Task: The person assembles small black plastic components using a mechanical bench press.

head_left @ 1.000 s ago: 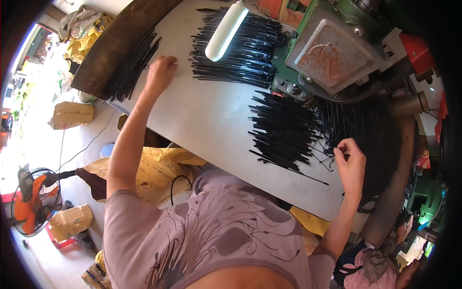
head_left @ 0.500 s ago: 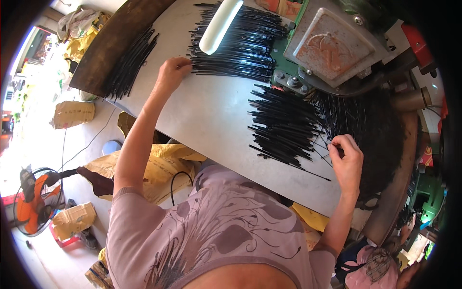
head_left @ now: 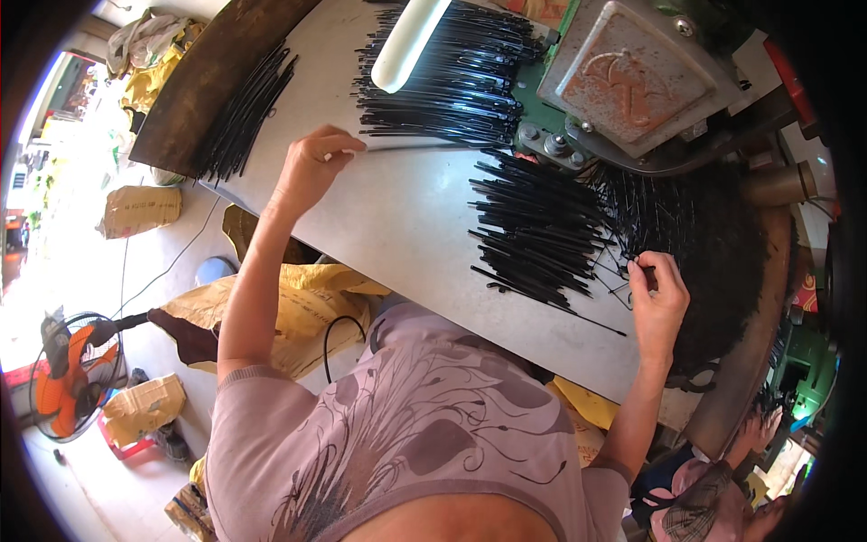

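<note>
My left hand [head_left: 312, 170] is closed in a pinch on the near end of a thin black rod [head_left: 424, 145]. The rod stretches right, just in front of a wide row of similar black rods [head_left: 442, 86], toward the green machine base. At the right, my right hand [head_left: 662, 298] is closed with thumb and forefinger together, beside a tangled dark heap of thin rods [head_left: 646, 212]. What sits in that pinch is too fine to make out. Left of this hand a second pile of black rods [head_left: 537, 235] lies on the grey metal table [head_left: 397, 203].
A green machine with a rusty metal cover [head_left: 623, 68] rises at the far right. A white tube lamp [head_left: 408, 45] hangs over the row. More rods [head_left: 248, 117] lean by the curved brown rim [head_left: 194, 90]. Left are an orange fan [head_left: 63, 375] and a carton [head_left: 144, 408]; another person [head_left: 709, 492] sits lower right.
My left hand has drawn slightly down toward me, pulling one rod away from the row's front edge. My right hand has shifted slightly right, its fingers still pinched.
</note>
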`<state>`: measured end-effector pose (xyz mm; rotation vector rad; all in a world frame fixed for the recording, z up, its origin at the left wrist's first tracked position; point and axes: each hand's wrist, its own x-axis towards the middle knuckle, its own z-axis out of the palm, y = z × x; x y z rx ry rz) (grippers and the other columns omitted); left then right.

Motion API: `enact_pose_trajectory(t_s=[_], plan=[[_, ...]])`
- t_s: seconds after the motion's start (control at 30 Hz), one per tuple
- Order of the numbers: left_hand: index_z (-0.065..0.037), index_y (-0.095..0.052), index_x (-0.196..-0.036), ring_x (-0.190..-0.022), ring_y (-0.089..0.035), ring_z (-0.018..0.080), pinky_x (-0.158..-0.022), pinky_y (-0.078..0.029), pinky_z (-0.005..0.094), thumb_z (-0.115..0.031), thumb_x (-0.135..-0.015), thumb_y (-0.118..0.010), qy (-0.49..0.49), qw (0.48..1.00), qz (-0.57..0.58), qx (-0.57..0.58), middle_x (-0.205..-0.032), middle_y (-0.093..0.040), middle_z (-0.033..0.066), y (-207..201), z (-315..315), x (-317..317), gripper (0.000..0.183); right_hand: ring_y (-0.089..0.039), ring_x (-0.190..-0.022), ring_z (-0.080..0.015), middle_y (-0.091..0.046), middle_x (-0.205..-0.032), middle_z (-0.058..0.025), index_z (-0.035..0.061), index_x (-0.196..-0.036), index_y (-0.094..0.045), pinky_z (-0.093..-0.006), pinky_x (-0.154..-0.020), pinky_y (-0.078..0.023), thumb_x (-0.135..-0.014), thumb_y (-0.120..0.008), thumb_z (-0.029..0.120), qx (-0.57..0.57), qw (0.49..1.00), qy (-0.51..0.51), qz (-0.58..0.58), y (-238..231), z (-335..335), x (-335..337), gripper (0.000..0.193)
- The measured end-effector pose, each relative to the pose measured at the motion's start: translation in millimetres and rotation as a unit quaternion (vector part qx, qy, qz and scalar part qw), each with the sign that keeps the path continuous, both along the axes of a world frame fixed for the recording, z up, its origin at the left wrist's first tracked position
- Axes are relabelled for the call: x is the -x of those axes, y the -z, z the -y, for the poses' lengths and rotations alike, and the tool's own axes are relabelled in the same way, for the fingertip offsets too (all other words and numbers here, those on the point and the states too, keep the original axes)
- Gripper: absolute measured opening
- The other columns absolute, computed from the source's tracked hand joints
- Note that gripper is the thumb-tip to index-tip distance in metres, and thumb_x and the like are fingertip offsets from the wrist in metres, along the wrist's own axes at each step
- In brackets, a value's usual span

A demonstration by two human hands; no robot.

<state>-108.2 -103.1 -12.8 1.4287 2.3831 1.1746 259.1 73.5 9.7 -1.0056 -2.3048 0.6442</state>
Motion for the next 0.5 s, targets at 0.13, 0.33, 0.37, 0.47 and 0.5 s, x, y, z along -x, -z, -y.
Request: enact_pose_trajectory(t_s=[0.13, 0.33, 0.37, 0.47, 0.5], plan=[[-0.002, -0.062, -0.087, -0.071, -0.055, 0.0177, -0.066, -0.042, 0.0257, -0.001, -0.069, -0.058, -0.019, 0.999, 0.045, -0.021, -0.079, -0.059, 0.0092, 6.0, -1.2, 20.1, 0.018, -0.050, -0.059, -0.0124, -0.053, -0.073, -0.0050, -0.0005, -0.077, -0.053, -0.0232, -0.054, -0.041, -0.071, -0.059, -0.003, 0.033, 0.998, 0.016, -0.046, -0.6, 1.8, -1.1, 0.008], [-0.003, -0.062, -0.085, -0.074, -0.057, 0.0231, -0.067, -0.044, 0.0303, -0.005, -0.068, -0.060, -0.015, 0.996, -0.080, 0.042, -0.080, -0.057, 0.0103, 23.5, -21.3, 20.2, 0.017, -0.051, -0.064, -0.0104, -0.054, -0.074, -0.0046, -0.0011, -0.078, -0.054, -0.0215, -0.057, -0.043, -0.073, -0.059, -0.002, 0.072, 0.993, 0.046, -0.083, 8.7, 3.3, -8.6, 0.007], [-0.003, -0.062, -0.085, -0.074, -0.057, 0.0231, -0.067, -0.044, 0.0303, -0.005, -0.068, -0.060, -0.010, 0.996, -0.079, 0.042, -0.080, -0.057, 0.0103, 24.2, -20.0, 22.9, 0.017, -0.051, -0.064, -0.0104, -0.054, -0.074, -0.0046, -0.0011, -0.078, -0.054, -0.0215, -0.057, -0.043, -0.073, -0.059, -0.002, 0.072, 0.993, 0.052, -0.081, 11.2, 4.0, -9.2, 0.007], [-0.003, -0.062, -0.084, -0.070, -0.056, 0.0202, -0.065, -0.044, 0.0283, -0.003, -0.067, -0.061, 0.006, 0.999, -0.053, 0.011, -0.078, -0.056, 0.0096, 19.0, -19.1, 21.8, 0.017, -0.051, -0.064, -0.0113, -0.054, -0.074, -0.0057, -0.0015, -0.078, -0.054, -0.0225, -0.058, -0.043, -0.073, -0.058, -0.002, 0.071, 0.993, 0.043, -0.082, 11.8, 1.8, -11.2, 0.007], [-0.002, -0.061, -0.085, -0.072, -0.056, 0.0167, -0.066, -0.043, 0.0259, -0.003, -0.069, -0.060, 0.000, 1.000, -0.019, 0.016, -0.081, -0.058, 0.0078, 16.1, -16.3, 23.2, 0.016, -0.051, -0.064, -0.0113, -0.054, -0.074, -0.0057, -0.0015, -0.078, -0.054, -0.0225, -0.058, -0.043, -0.073, -0.058, -0.002, 0.070, 0.993, 0.051, -0.080, 11.5, 0.1, -9.3, 0.007]])
